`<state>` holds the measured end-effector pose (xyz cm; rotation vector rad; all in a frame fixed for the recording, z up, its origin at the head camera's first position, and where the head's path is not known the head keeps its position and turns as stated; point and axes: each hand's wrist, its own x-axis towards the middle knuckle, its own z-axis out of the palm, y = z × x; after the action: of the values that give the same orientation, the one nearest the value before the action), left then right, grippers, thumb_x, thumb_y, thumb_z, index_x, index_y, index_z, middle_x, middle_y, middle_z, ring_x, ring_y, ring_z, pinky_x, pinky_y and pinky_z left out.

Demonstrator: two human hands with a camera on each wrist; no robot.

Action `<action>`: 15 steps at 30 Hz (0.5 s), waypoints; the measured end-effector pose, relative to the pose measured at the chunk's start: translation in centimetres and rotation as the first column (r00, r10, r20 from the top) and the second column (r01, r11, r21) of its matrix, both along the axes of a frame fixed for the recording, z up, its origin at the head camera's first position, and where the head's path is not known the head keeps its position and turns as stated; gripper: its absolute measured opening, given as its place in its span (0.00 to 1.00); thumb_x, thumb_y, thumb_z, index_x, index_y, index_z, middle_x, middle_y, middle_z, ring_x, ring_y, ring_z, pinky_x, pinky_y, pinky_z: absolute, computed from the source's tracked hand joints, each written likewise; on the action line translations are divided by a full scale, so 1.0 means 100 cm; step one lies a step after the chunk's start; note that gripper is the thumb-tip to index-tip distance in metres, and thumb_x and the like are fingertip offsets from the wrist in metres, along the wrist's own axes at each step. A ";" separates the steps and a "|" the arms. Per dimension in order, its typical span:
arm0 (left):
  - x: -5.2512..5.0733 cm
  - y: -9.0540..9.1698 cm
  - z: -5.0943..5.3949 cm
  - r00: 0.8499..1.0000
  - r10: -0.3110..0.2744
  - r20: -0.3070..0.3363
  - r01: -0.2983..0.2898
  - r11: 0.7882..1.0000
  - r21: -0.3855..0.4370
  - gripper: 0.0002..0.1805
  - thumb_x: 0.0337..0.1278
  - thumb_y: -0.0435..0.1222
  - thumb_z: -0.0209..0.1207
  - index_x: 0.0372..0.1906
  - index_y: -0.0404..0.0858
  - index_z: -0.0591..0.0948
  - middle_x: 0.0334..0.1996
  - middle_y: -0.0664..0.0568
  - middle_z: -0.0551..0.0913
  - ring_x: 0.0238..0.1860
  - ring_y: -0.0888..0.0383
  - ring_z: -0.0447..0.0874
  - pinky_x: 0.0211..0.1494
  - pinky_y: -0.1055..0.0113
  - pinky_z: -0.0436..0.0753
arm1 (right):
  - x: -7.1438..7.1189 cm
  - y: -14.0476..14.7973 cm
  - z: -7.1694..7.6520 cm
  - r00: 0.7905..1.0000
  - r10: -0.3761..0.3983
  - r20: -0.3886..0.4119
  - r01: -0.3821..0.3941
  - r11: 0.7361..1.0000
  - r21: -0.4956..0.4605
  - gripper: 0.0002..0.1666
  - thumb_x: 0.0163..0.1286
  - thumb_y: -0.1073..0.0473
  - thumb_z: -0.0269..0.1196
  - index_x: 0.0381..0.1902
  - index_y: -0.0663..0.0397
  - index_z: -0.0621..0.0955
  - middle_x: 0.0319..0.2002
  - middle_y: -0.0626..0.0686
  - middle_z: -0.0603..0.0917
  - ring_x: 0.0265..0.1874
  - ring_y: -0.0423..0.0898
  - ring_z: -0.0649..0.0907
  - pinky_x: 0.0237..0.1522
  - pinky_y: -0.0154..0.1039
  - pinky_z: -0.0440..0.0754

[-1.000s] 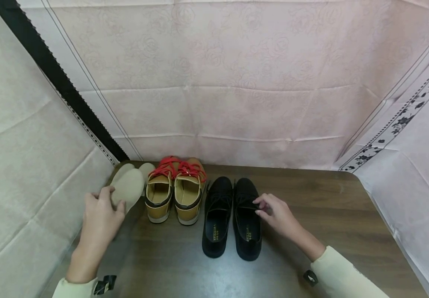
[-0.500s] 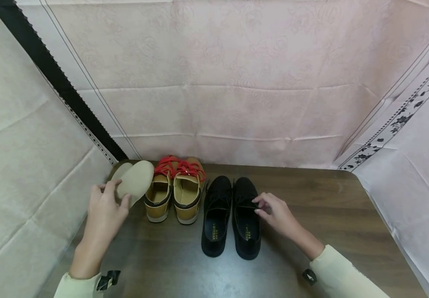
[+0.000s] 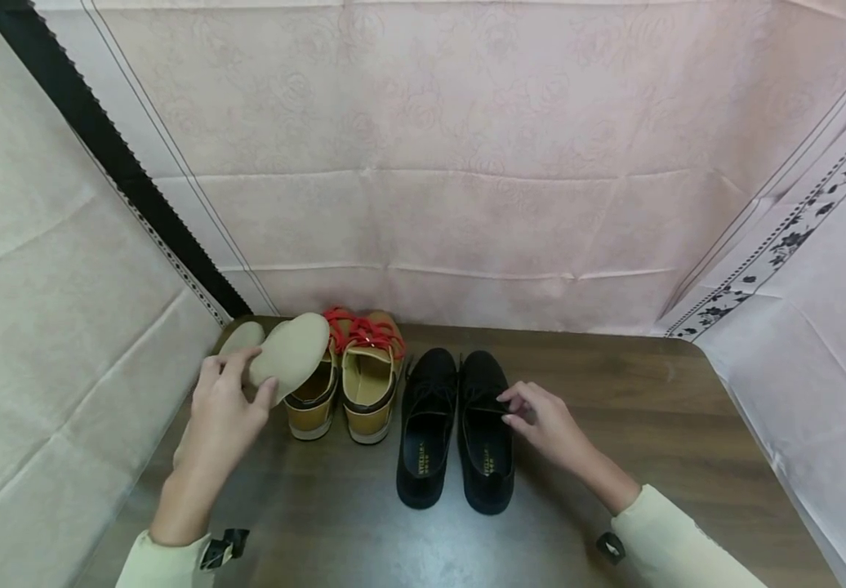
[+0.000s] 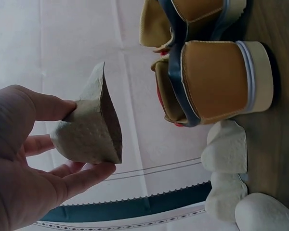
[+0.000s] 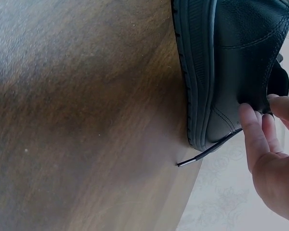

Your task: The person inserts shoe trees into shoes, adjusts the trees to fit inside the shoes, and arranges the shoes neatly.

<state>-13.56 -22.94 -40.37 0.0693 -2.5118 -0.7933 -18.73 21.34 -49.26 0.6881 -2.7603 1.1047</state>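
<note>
My left hand pinches a beige moulded shoe insert between thumb and fingers, raised beside and partly over the left tan shoe. In the left wrist view, the hand grips the hollow insert clear of the tan shoe. The right hand has its thumb and fingers curled at the opening edge of the right black shoe. Seen from the right wrist, its fingers touch the side of that shoe.
More beige inserts lie left of the tan shoes; several show in the left wrist view. The other tan shoe has red laces. A second black shoe stands beside the first. Cloth walls enclose the wooden surface behind and at both sides.
My left hand has moved right with the insert, which now overlaps the left tan shoe in the head view. The right hand has stayed at the black shoe.
</note>
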 end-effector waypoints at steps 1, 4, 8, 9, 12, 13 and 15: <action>-0.001 0.001 0.000 1.000 -0.011 -0.005 0.011 1.000 -0.003 0.25 0.59 0.29 0.69 0.62 0.33 0.79 0.55 0.28 0.73 0.48 0.32 0.77 0.46 0.38 0.77 | 0.000 0.000 0.000 1.000 0.000 0.004 0.000 1.000 -0.003 0.17 0.67 0.64 0.72 0.50 0.44 0.82 0.39 0.43 0.81 0.41 0.40 0.83 0.48 0.41 0.87; -0.002 0.004 0.001 0.999 -0.046 -0.017 0.046 0.999 -0.016 0.25 0.58 0.28 0.69 0.61 0.32 0.79 0.54 0.29 0.73 0.46 0.34 0.77 0.45 0.41 0.78 | 0.000 0.000 -0.001 1.000 -0.003 0.015 0.003 1.000 -0.005 0.17 0.67 0.64 0.72 0.51 0.43 0.82 0.39 0.43 0.81 0.41 0.40 0.83 0.49 0.41 0.87; -0.005 0.009 0.002 0.995 -0.091 -0.032 0.090 0.995 -0.034 0.26 0.57 0.28 0.70 0.61 0.31 0.79 0.47 0.33 0.74 0.45 0.38 0.75 0.43 0.45 0.76 | 0.000 0.000 -0.002 1.000 -0.007 0.014 0.007 1.000 -0.011 0.17 0.66 0.64 0.72 0.50 0.44 0.82 0.39 0.43 0.82 0.41 0.40 0.83 0.48 0.41 0.87; -0.006 0.011 0.002 0.994 -0.100 -0.038 0.098 0.994 -0.040 0.26 0.57 0.28 0.70 0.61 0.32 0.79 0.46 0.34 0.75 0.44 0.39 0.75 0.42 0.46 0.76 | 0.000 -0.001 -0.002 1.000 -0.005 0.009 0.006 1.000 -0.012 0.17 0.66 0.65 0.72 0.50 0.44 0.82 0.39 0.43 0.82 0.41 0.40 0.83 0.48 0.41 0.87; -0.008 0.017 0.003 0.990 -0.132 -0.054 0.129 0.990 -0.059 0.26 0.56 0.27 0.71 0.61 0.32 0.80 0.43 0.37 0.75 0.39 0.44 0.78 0.39 0.52 0.78 | 0.001 -0.001 -0.002 1.000 -0.001 -0.001 0.001 1.000 -0.023 0.17 0.66 0.66 0.72 0.50 0.45 0.82 0.39 0.44 0.82 0.41 0.41 0.84 0.47 0.42 0.88; -0.008 0.019 0.003 0.988 -0.140 -0.059 0.136 0.989 -0.063 0.26 0.55 0.27 0.72 0.61 0.32 0.80 0.43 0.37 0.75 0.37 0.45 0.79 0.38 0.53 0.79 | 0.000 -0.001 -0.002 1.000 0.001 -0.004 -0.001 1.000 -0.025 0.17 0.66 0.66 0.72 0.50 0.46 0.82 0.38 0.45 0.82 0.40 0.42 0.84 0.47 0.42 0.88; -0.009 0.022 0.003 0.986 -0.157 -0.064 0.153 0.986 -0.067 0.26 0.54 0.27 0.72 0.60 0.33 0.81 0.43 0.37 0.76 0.34 0.47 0.81 0.35 0.55 0.80 | 0.000 -0.001 -0.002 1.000 0.005 -0.006 -0.005 1.000 -0.027 0.18 0.66 0.67 0.72 0.50 0.46 0.82 0.38 0.45 0.82 0.41 0.42 0.84 0.47 0.42 0.88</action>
<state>-14.43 -20.69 -40.03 -0.1741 -2.4959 -0.7637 -18.73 21.23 -49.46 0.6941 -2.7352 1.1370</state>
